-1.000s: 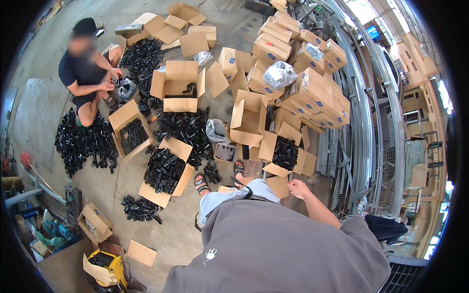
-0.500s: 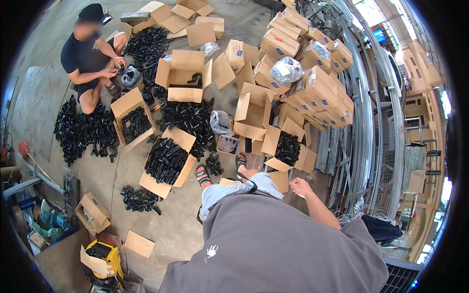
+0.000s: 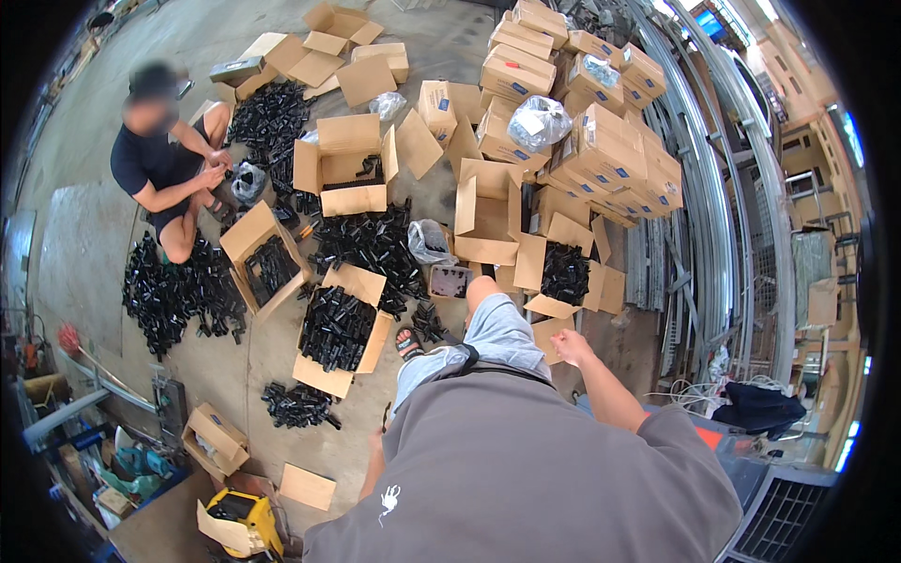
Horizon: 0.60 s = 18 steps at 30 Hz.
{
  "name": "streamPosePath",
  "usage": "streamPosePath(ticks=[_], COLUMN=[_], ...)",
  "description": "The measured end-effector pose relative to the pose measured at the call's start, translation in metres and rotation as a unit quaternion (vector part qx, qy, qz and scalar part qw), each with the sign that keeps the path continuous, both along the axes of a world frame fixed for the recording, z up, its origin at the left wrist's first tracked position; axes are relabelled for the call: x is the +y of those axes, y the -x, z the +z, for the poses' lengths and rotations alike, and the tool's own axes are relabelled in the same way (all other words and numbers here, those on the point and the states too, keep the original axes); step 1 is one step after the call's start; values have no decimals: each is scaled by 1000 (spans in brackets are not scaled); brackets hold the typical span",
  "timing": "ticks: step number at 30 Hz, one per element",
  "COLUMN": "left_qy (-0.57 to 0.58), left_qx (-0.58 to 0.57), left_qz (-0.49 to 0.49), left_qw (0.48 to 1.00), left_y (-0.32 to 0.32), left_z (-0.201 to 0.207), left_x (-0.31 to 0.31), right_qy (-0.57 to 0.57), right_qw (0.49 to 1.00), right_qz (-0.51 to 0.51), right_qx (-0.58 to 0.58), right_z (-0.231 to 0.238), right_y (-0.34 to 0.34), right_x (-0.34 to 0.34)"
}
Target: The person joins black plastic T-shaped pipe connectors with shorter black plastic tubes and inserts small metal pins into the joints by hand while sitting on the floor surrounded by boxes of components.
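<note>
My right hand (image 3: 571, 347) hangs at my right side, fingers curled in, and I see nothing in it. Nearest to it are a cardboard flap and an open carton of black parts (image 3: 566, 274). On the other side, my left hand (image 3: 377, 448) shows only in part beside my shirt. A thin dark thing (image 3: 386, 416) is close to it; whether I hold that cannot be made out. Past my sandalled foot (image 3: 408, 343) stands another carton heaped with short black parts (image 3: 338, 327). My other knee is raised near a small plastic tub (image 3: 450, 281).
A person (image 3: 169, 164) sits at the far left, hands together, beside a heap of black parts (image 3: 178, 296). Stacked closed cartons (image 3: 601, 155) and long metal profiles (image 3: 709, 188) line the right. A yellow machine (image 3: 249, 521) stands at lower left. An open carton (image 3: 488, 211) lies ahead.
My body has turned slightly, and one knee has come up, hiding that foot. My left forearm has come into view beside my shirt. The right hand stays curled at my side.
</note>
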<state>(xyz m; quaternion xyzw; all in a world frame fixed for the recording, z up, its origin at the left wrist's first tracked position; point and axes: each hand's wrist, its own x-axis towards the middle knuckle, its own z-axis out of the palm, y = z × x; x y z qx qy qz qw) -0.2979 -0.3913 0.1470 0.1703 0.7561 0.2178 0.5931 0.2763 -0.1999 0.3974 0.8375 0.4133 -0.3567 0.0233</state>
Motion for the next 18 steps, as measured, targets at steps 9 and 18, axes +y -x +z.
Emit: streamPosePath(ticks=[9, 18], left_qy=[42, -19], left_qx=[156, 195], left_qz=[48, 25], left_qw=[986, 980], left_y=[84, 32], left_z=[120, 146], left_x=[161, 310], right_qy=[6, 107], right_qw=[981, 923], right_qz=[-165, -342], right_qx=[107, 137], right_z=[-86, -98], right_y=[-14, -42], right_x=[-58, -38])
